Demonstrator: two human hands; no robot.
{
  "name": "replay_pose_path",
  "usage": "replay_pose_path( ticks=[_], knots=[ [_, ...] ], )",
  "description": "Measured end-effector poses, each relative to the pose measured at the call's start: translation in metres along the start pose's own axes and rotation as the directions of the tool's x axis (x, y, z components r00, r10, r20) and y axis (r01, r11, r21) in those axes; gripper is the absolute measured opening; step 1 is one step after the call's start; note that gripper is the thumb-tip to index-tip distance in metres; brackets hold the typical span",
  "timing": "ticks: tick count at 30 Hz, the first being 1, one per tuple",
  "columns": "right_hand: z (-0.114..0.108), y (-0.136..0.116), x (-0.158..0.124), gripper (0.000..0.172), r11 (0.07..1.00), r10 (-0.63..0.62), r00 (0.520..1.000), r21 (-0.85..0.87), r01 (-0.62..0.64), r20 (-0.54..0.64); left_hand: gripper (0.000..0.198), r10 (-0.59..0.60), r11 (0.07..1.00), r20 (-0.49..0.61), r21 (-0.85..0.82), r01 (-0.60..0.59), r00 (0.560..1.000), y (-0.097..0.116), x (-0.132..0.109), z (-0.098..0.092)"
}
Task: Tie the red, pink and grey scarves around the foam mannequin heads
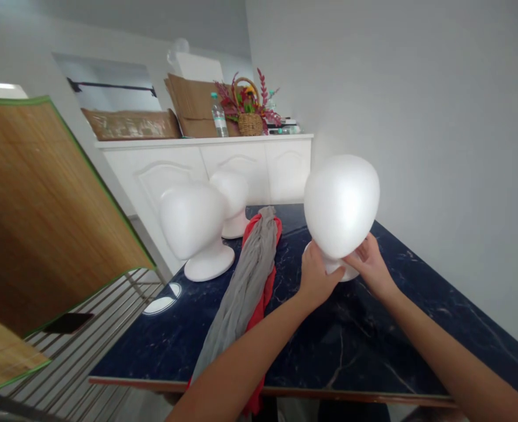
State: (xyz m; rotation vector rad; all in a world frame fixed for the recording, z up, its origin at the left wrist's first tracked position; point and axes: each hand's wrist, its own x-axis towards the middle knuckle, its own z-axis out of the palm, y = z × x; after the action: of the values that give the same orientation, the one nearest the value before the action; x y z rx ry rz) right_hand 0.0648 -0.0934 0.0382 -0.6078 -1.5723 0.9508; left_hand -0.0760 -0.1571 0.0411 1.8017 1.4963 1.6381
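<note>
A smooth white mannequin head point(342, 202) stands upright on the dark blue marbled table point(329, 346), towards the right. My left hand point(318, 272) grips its neck from the left, thumb across the front of the base. From the right, my right hand point(371, 264) is closed around the same neck, its thumb pointing inward under the chin. Left of my arms lies a long grey scarf point(245, 281), over a red scarf point(268, 290); both hang past the near edge. Two more white heads, a nearer one point(193, 220) and a farther one point(231, 193), stand at the table's left.
Behind the table is a white cabinet point(166, 167) bearing cardboard boxes point(197, 105), a water bottle point(219, 117) and a flower basket point(250, 123). At left, a green-edged bamboo mat point(52, 205) hangs over a metal rack point(87, 340). A grey wall point(417, 105) borders the right.
</note>
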Motion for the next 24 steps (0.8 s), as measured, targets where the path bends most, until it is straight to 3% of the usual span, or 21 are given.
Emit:
replay_pose_path(
  ticks=[3, 7, 11, 15, 19, 24],
  knots=[
    [-0.005, 0.022, 0.004, 0.096, 0.995, 0.062, 0.998, 0.083, -0.061, -0.006, 0.078, -0.031, 0.999, 0.039, 0.035, 0.029, 0.999, -0.018, -0.004, 0.008],
    [-0.006, 0.037, 0.003, 0.088, 0.991, 0.128, 0.991, 0.02, -0.129, 0.034, 0.078, -0.071, 0.997, 0.057, 0.038, 0.069, 0.996, -0.035, -0.008, 0.011],
    [-0.005, 0.044, 0.0, 0.084, 0.985, 0.138, 0.99, -0.108, -0.136, 0.01, 0.078, -0.084, 0.996, 0.061, 0.015, 0.083, 0.995, -0.034, -0.011, 0.011],
    [-0.012, 0.041, -0.002, 0.089, 0.975, 0.159, 0.987, -0.161, -0.151, 0.038, 0.078, -0.168, 0.985, -0.007, 0.044, 0.168, 0.986, -0.025, -0.005, 0.003],
    [-0.032, 0.026, -0.003, 0.104, 0.938, 0.248, 0.967, -0.232, -0.256, -0.066, 0.064, -0.193, 0.96, -0.109, 0.186, 0.21, 0.975, -0.035, 0.036, -0.03],
    [-0.051, 0.007, 0.0, 0.097, 0.954, 0.168, 0.947, -0.197, -0.226, -0.274, 0.041, -0.191, 0.903, -0.132, 0.364, 0.227, 0.973, -0.079, 0.133, -0.093]
  ],
)
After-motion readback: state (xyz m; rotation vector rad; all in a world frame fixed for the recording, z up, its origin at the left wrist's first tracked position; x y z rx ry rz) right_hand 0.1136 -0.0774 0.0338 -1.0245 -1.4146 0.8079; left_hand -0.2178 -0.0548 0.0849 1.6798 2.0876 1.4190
